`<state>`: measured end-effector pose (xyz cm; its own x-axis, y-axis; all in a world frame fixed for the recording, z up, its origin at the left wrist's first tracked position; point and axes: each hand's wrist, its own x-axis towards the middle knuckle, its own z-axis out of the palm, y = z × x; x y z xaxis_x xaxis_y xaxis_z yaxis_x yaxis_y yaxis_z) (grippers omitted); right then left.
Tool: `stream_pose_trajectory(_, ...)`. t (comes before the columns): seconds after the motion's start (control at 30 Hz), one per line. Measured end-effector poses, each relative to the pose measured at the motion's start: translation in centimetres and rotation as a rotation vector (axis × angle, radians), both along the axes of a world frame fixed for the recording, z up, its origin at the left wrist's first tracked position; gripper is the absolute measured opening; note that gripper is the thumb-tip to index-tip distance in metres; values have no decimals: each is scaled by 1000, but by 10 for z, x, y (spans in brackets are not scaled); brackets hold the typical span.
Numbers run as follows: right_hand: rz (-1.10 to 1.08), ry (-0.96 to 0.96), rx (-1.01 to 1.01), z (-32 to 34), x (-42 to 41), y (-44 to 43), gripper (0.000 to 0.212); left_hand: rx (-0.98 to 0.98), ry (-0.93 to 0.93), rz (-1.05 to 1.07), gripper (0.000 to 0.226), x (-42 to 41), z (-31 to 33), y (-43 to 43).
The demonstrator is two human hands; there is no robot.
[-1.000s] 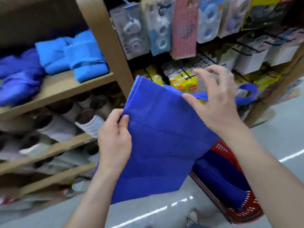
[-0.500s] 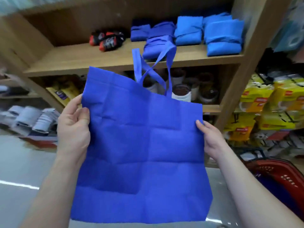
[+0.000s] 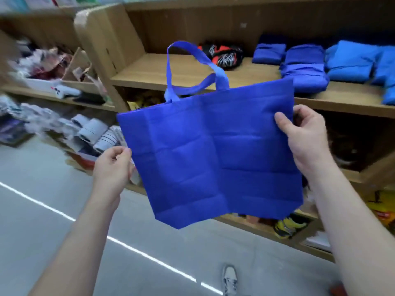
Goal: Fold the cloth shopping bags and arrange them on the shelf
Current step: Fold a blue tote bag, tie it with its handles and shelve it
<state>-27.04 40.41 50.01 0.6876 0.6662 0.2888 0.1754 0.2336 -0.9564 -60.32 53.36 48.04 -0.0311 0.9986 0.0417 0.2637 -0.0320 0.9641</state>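
We hold the bag [image 3: 213,150] spread flat in the air in front of the shelf [image 3: 149,73], its handles [image 3: 192,67] standing up. Our left hand [image 3: 112,167] pinches the left edge. Our right hand [image 3: 305,137] grasps the right edge near the top, thumb in front and fingers [image 3: 307,113] curled behind. The cloth looks light, thin and limp, yet it keeps crisp fold lines. We judge the side edges the best hold, folding along those creases. Folded bags [image 3: 305,69] lie on the shelf to the right.
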Motion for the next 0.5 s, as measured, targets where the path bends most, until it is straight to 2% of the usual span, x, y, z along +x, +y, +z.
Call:
stream_pose_trajectory(0.13, 82, -81, 60, 29, 10, 50, 7, -3, -98, -82, 18, 8, 22, 46)
stream_pose_trajectory(0.27, -103, -194, 102, 54, 30, 110, 11, 93, -193, -15, 19, 27, 49, 110)
stream_pose_trajectory(0.37, -203, -223, 125, 74, 39, 157, 20, 141, -282, -15, 6, 45, 75, 159)
stream_pose_trajectory(0.4, -225, -241, 134, 81, 41, 173, 23, 162, -318, -39, 8, 50, 82, 173)
stream_pose_trajectory(0.5, -267, -254, 161, 99, 50, 220, 26, 294, -269, -179, 66, 60, 95, 203)
